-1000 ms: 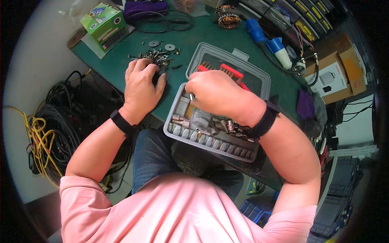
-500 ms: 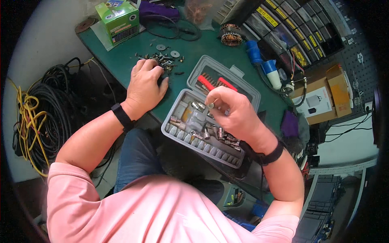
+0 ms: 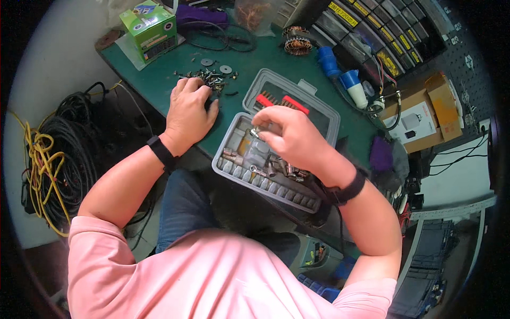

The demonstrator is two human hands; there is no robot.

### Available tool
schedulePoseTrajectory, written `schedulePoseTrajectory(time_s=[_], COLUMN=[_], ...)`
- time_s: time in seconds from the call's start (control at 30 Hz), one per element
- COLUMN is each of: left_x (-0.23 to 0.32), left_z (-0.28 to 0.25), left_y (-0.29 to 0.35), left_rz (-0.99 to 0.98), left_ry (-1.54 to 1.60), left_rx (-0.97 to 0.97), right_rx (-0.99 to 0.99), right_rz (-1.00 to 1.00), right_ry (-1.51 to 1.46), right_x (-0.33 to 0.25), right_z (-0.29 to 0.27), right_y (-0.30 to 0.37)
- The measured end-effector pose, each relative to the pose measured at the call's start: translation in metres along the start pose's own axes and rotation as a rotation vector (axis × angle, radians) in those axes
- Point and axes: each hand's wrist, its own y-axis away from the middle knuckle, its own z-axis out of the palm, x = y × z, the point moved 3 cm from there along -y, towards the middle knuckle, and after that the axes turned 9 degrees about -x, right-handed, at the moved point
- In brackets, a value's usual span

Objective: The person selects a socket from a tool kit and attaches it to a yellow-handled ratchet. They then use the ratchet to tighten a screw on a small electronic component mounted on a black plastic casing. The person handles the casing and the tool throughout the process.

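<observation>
My left hand [image 3: 187, 110] rests on the green tabletop with bent fingers touching a pile of screws [image 3: 212, 81]; its thumb stands apart and nothing shows in its grasp. Over the far left part of a grey socket case [image 3: 219, 171], my right hand [image 3: 297, 135] pinches a small shiny metal socket [image 3: 255, 133] between thumb and forefinger. Loose sockets [image 3: 287, 169] lie in the case, and a row of grey pieces lines its near edge. The lid [image 3: 336, 119] is swung back, with red holders [image 3: 295, 105] lying in it. My right hand covers part of the case.
Two washers [image 3: 226, 69] lie beyond the screws. A green box [image 3: 150, 33] stands at the far left, a copper-wound coil [image 3: 297, 42] at the back. Blue connectors [image 3: 350, 85], a cardboard box [image 3: 433, 117] and a drawer cabinet [image 3: 372, 37] are on the right. Coiled cables [image 3: 58, 154] hang left.
My right hand has moved left with the socket, toward the far left part of the case. My left hand stays beside the screws. The whole view has shifted slightly.
</observation>
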Motion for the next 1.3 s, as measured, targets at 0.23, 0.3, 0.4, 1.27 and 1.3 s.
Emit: schedulePoseTrajectory(time_s=[0.23,0.3,0.4,1.27,1.3], left_x=[0.0,0.0,0.0,0.002,0.002], left_z=[0.001,0.0,0.002,0.001,0.002], left_y=[0.0,0.0,-0.001,-0.002,-0.002], left_rz=[0.011,0.014,0.029,0.012,0.017], left_ry=[0.006,0.016,0.014,0.015,0.012], left_rx=[0.016,0.016,0.027,-0.002,0.001], right_rx=[-0.042,-0.064,0.06,-0.157,-0.137], right_rz=[0.02,0.084,-0.017,-0.107,-0.119], right_ry=[0.2,0.279,0.287,0.465,0.461], right_x=[0.007,0.005,0.006,0.029,0.03], right_z=[0.015,0.016,0.001,0.007,0.006], right_y=[-0.027,-0.031,-0.026,-0.014,-0.014])
